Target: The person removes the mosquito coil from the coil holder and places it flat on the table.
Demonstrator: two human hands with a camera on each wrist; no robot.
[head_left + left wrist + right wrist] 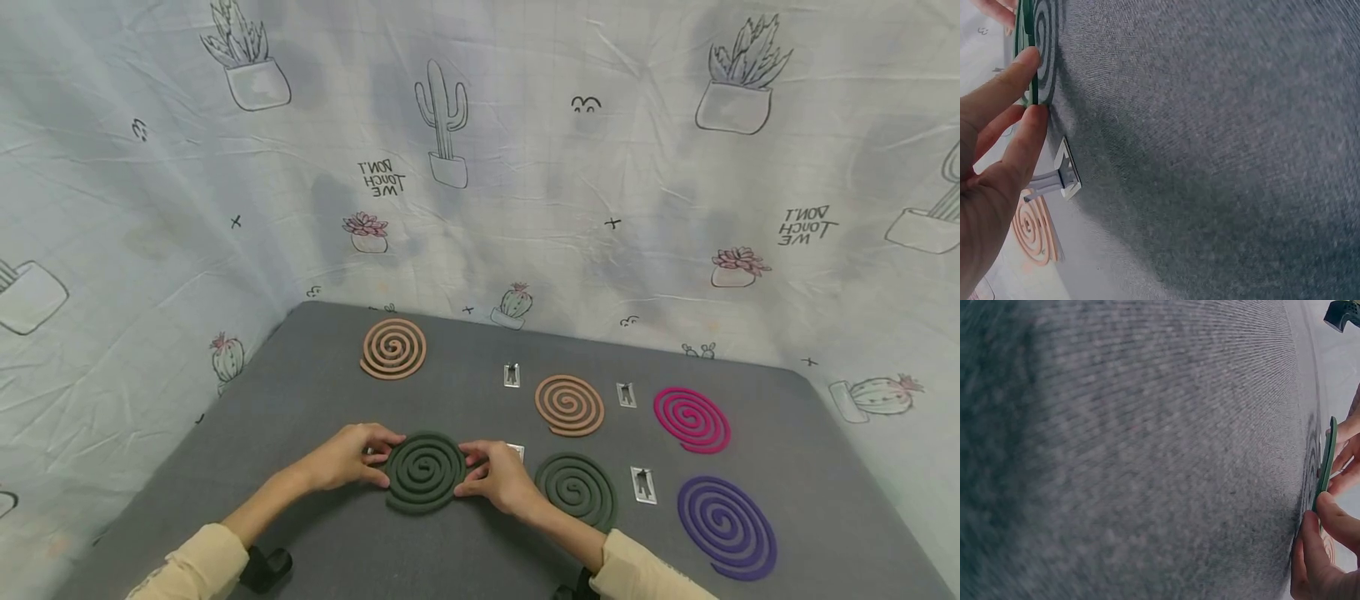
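Note:
A dark green mosquito coil (425, 470) lies flat between my two hands, just above the grey table. My left hand (354, 455) pinches its left edge between thumb and fingers. At the opposite edge, my right hand (501, 477) pinches it too. Seen edge-on in the left wrist view, the green coil (1034, 87) shows a gap from the tabletop. Beside the right forearm lies another dark green coil (576, 490), partly covered by that arm. A small metal coil stand (517, 451) is half hidden behind the right hand; under the left fingers, another metal stand (1067, 172) shows.
Two tan coils, one far left (393, 348) and one nearer the middle (569, 405), lie on the grey table (300, 383). To the right are a pink coil (692, 420) and a purple coil (727, 527). Metal stands (643, 485) lie among them. A patterned cloth (525, 167) hangs behind.

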